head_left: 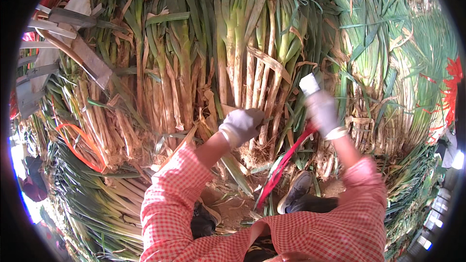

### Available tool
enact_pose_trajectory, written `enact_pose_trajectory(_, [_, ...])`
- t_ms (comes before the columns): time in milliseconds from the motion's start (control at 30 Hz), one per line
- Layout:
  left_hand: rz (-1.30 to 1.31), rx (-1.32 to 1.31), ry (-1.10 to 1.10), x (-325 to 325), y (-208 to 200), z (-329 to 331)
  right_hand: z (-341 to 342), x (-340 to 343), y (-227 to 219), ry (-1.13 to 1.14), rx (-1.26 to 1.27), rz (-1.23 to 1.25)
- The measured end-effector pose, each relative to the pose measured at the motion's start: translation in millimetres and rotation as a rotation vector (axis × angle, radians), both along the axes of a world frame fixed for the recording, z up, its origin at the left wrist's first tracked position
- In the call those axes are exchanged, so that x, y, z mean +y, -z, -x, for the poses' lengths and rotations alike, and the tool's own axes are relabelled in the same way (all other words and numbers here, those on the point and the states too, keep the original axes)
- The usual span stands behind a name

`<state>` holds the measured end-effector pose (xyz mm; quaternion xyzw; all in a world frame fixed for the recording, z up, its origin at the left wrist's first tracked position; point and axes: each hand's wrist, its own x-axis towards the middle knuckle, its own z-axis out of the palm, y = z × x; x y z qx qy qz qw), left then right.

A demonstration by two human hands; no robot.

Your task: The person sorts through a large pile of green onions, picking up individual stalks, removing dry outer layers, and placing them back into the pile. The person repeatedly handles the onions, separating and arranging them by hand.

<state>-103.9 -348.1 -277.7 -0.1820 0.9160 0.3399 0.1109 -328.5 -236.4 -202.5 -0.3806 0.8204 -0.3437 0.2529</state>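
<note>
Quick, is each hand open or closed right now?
Left hand: curled at the leek bundle; grip can't be told.
Right hand: closed on a white object, red strap below.

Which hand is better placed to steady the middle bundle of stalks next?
Probably the left hand: it is at the lower part of the middle bundle, while the right hand seems to grip a white object, with a red strap below it.

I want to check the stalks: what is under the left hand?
Pale stalks show beyond the left hand, and tangled roots on its near side. What lies directly under it is covered.
</note>
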Motion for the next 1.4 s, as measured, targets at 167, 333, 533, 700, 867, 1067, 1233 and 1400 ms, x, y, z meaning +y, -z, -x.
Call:
enact_pose_trajectory(167, [0.114, 0.216, -0.289, -59.2, -57.5, -41.9, 98.1, -72.2, -70.9, 0.267, -0.516, 0.013])
enact_pose_trajectory(333, [0.771, 0.014, -0.542, -134.2, -61.1, -65.7, 87.7, -254.9, -46.9, -0.1, -0.594, 0.009])
enact_pose_trajectory(533, [0.745, 0.055, -0.612, -141.4, -30.3, -76.1, 108.1, -380.2, 0.6, -0.079, -0.469, -0.419])
enact_pose_trajectory(700, [0.676, 0.028, -0.622, -144.8, -37.6, -73.9, 132.2, -444.4, 69.5, 0.107, -0.389, -0.21])
enact_pose_trajectory(867, [0.639, 0.09, -0.635, -144.6, -38.3, -75.4, 165.3, -403.8, 63.9, -0.048, 0.265, -0.163])
enact_pose_trajectory(1067, [0.601, 0.138, -0.665, -147.1, -34.6, -81.5, 135.0, -300.7, -79.9, 0.215, -0.291, 0.254])
enact_pose_trajectory(1233, [0.616, 0.103, -0.651, -147.0, -37.8, -79.2, -18.3, -392.9, -24.3, -0.321, -0.653, -0.076])
enact_pose_trajectory(1400, [0.674, 0.114, -0.642, -148.0, -30.0, -76.5, -64.6, -483.7, 52.4, -0.286, -0.556, -0.381])
